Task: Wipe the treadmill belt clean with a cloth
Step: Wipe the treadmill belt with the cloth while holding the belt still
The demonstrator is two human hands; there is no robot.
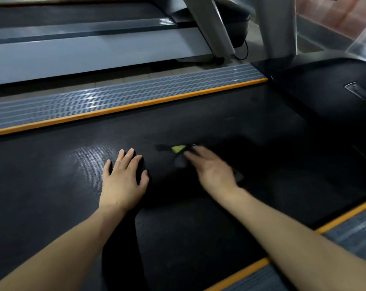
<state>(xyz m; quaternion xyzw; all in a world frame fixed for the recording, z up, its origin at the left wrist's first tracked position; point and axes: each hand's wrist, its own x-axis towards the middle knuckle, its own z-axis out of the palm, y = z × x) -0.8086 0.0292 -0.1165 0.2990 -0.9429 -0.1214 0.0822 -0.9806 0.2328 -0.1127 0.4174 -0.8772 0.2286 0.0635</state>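
Black treadmill belt (198,122) under me | my left hand (123,179) flat, fingers straight, pressing belt | my right hand (211,169) blurred, fingers extended over dark cloth with yellow-green patch (179,149), right of centre | orange-edged side rail (115,101) far.

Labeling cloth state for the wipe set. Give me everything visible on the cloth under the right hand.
The cloth is small and dark, almost the colour of the belt, with one yellow-green patch; it looks like soft fabric. It lies crumpled and flat on the belt, blurred by motion, so its edges are hard to trace. The right hand presses on it with straight fingers, covering its near part; a dark corner shows beside the wrist. The left hand rests on the belt apart from it.
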